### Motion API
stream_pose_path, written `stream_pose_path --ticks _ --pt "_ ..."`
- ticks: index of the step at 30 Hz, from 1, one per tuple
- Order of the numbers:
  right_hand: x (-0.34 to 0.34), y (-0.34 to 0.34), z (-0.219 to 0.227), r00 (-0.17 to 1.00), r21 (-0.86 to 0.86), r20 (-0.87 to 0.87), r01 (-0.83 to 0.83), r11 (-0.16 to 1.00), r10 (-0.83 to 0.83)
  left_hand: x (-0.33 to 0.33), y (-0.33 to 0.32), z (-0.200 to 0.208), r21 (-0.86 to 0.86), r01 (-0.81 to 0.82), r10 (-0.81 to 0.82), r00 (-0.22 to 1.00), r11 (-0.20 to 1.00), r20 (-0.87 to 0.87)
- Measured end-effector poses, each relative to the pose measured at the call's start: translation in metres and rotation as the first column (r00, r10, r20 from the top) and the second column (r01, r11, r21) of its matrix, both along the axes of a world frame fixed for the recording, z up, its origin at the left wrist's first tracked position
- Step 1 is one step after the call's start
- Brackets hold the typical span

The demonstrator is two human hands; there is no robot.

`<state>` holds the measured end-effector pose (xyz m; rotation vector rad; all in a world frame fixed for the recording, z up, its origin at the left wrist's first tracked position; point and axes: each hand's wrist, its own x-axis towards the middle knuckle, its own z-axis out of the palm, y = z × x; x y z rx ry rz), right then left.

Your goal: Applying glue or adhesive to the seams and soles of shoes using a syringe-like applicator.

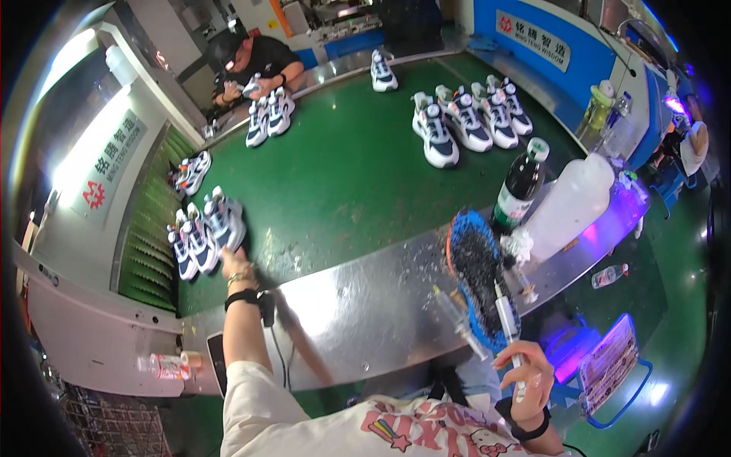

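Note:
My left hand [233,263] reaches out to the left and grips the toe of a white and navy sneaker [225,222], the nearest in a small row. Two more sneakers [199,245] stand close beside it. On the right, my right hand [527,372] is closed around a slim white syringe [507,318], its tip pointing away from me. Under that tip lies a blue-rimmed, sole-shaped tray [466,236] with a dark, rough inside. A second, clear syringe [461,323] rests beside the tray on the metal edge.
A dark bottle [521,186] and a large whitish plastic bottle [572,206] stand beyond the tray. Several sneakers [464,122] are on the green belt [343,160]. Across it, a person [255,65] handles a shoe. A steel ledge [365,305] runs along my side.

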<state>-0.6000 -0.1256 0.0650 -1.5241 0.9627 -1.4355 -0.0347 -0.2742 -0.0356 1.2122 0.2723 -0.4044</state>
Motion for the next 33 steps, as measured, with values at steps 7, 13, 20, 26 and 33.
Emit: stream_pose_path --ticks 7,13,20,26,33 --pt "-0.003 -0.042 -0.023 0.991 0.164 0.128 -0.046 0.985 0.025 0.004 -0.043 -0.045 -0.051 0.457 -0.451 0.887 0.888 0.1" --pt "-0.011 -0.062 -0.021 0.981 0.253 0.104 -0.185 0.95 0.163 -0.194 -0.17 -0.009 -0.238 0.943 -0.971 0.237 0.235 -0.019" --pt "-0.044 -0.054 -0.008 0.967 0.48 0.243 -0.189 0.857 0.077 -0.374 -0.28 -0.026 -0.326 0.886 -0.944 0.299 0.33 -0.142" --pt "-0.046 -0.052 0.008 0.934 0.512 0.311 -0.323 0.796 0.178 -0.291 -0.313 -0.043 -0.151 0.941 -0.952 0.293 0.304 -0.094" --pt "-0.062 -0.045 0.003 0.935 0.396 0.311 -0.291 0.871 0.171 -0.23 -0.088 0.023 -0.188 0.976 -0.991 0.096 0.113 -0.097"
